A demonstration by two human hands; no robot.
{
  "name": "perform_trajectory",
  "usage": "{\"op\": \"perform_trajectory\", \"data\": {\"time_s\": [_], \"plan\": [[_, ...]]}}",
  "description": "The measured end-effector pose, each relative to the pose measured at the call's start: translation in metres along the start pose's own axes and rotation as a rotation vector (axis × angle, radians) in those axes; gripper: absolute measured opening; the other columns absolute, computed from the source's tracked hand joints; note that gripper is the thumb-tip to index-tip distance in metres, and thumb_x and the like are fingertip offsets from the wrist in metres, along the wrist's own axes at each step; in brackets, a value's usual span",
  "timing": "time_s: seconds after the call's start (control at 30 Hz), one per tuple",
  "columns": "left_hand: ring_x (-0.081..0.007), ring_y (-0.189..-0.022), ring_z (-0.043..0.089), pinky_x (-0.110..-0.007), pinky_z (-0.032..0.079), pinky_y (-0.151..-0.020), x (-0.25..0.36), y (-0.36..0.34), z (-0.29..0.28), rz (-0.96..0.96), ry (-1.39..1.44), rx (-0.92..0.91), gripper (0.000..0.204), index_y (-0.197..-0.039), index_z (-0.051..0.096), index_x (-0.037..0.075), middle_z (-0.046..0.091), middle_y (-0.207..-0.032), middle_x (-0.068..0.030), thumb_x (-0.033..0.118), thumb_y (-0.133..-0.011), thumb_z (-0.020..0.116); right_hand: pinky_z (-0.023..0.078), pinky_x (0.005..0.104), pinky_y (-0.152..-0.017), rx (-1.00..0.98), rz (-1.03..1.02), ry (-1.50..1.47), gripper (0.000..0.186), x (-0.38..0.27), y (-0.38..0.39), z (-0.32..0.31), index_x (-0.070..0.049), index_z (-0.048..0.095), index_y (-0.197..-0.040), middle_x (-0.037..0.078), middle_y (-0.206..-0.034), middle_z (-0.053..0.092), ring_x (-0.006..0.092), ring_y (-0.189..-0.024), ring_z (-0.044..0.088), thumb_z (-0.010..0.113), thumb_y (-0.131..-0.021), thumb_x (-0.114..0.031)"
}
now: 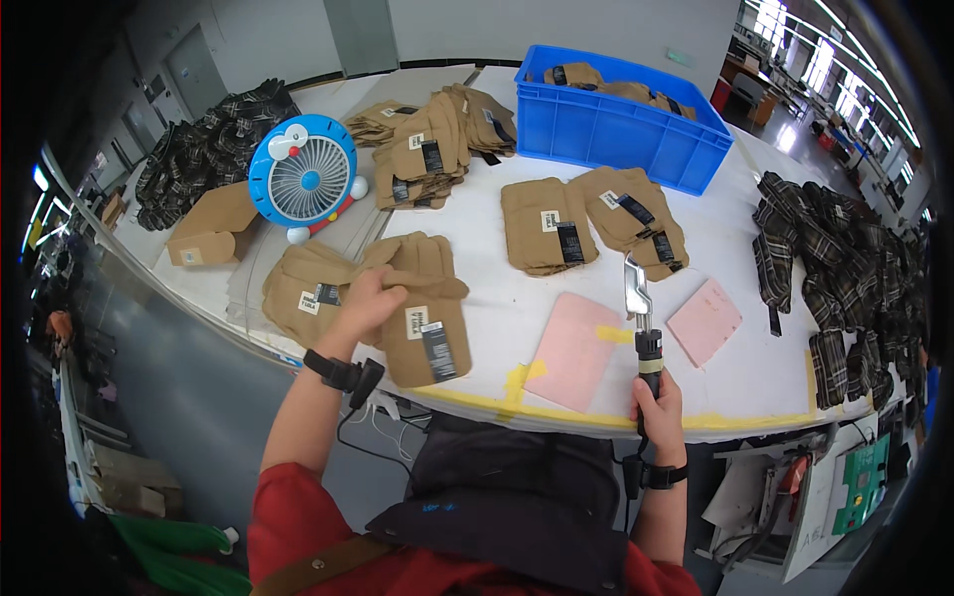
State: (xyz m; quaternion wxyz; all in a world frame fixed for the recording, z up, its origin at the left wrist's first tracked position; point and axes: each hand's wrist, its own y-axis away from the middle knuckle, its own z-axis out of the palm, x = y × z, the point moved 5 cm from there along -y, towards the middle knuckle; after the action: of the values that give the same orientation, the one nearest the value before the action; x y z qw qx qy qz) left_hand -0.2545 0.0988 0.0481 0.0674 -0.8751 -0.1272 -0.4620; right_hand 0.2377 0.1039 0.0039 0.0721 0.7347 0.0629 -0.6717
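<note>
My left hand (370, 301) is closed on the edge of a tan fabric piece (427, 350) with a white and a black label, at the table's near left. More labelled tan pieces (298, 293) lie under and beside that hand. In my right hand (660, 405) is a corded hand tool (643, 323) with a black handle and a bent, flat metal head, held upright at the near edge. Its head points at two stacks of tan pieces (547, 226). A pink sheet (572, 350) lies left of the tool and a smaller pink pad (705, 323) right of it.
A blue crate (616, 134) with tan pieces stands at the back. Further tan stacks (425, 154), a blue fan (303, 179) and a cardboard box (214, 230) are on the left. Dark plaid garments (830, 268) are heaped at the right and more (204, 149) at the far left.
</note>
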Motion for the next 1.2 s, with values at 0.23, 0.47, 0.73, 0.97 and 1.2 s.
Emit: {"op": "perform_trajectory", "data": {"time_s": [0.23,0.47,0.73,0.97,1.2], "plan": [[-0.0405,-0.122,0.055,-0.044,0.044,-0.107,-0.003,-0.015,-0.035,0.043,-0.582,0.24,0.043,-0.109,0.073,-0.002,0.062,-0.132,-0.0249,0.026,-0.076,0.067,0.045,0.0239,-0.05,0.006,-0.006,0.009,0.016,0.0,0.0,0.002,0.0,0.057,-0.102,-0.001,-0.069,0.056,0.0075,-0.053,0.054,0.064,-0.098,-0.014],[-0.0456,-0.131,0.046,-0.052,0.038,-0.111,-0.049,-0.03,-0.053,-0.082,-0.818,0.436,0.05,-0.116,0.072,0.002,0.057,-0.139,-0.024,0.031,-0.076,0.069,0.045,0.0242,-0.05,-0.013,-0.02,-0.001,0.016,-0.002,0.0,0.003,0.0,0.057,-0.102,0.0,-0.069,0.056,0.0076,-0.053,0.054,0.064,-0.098,-0.015],[-0.0408,-0.119,0.056,-0.05,0.043,-0.103,-0.057,-0.046,-0.065,-0.187,-0.667,0.257,0.045,-0.111,0.072,0.006,0.065,-0.121,-0.0204,0.032,-0.074,0.071,0.046,0.0243,-0.05,0.012,0.0,0.005,0.015,0.0,0.001,0.001,-0.002,0.057,-0.101,0.0,-0.068,0.056,0.0073,-0.054,0.054,0.064,-0.098,-0.015],[-0.014,-0.071,0.057,-0.028,0.045,-0.063,-0.041,-0.052,-0.055,0.056,-0.034,0.138,0.019,-0.084,0.057,0.006,0.058,-0.079,-0.0053,0.001,-0.071,0.069,0.045,0.0244,-0.051,0.019,-0.006,0.019,0.016,-0.002,0.0,0.0,-0.002,0.057,-0.1,-0.001,-0.068,0.055,0.007,-0.054,0.053,0.065,-0.098,-0.015],[-0.0209,-0.077,0.058,-0.033,0.047,-0.071,-0.08,-0.084,-0.051,0.068,0.036,0.194,0.017,-0.084,0.056,0.004,0.06,-0.082,-0.0085,0.003,-0.072,0.069,0.044,0.0241,-0.05,-0.01,0.014,0.003,0.018,-0.003,-0.001,0.004,-0.002,0.056,-0.101,-0.001,-0.068,0.055,0.0067,-0.054,0.053,0.066,-0.098,-0.017]]}}
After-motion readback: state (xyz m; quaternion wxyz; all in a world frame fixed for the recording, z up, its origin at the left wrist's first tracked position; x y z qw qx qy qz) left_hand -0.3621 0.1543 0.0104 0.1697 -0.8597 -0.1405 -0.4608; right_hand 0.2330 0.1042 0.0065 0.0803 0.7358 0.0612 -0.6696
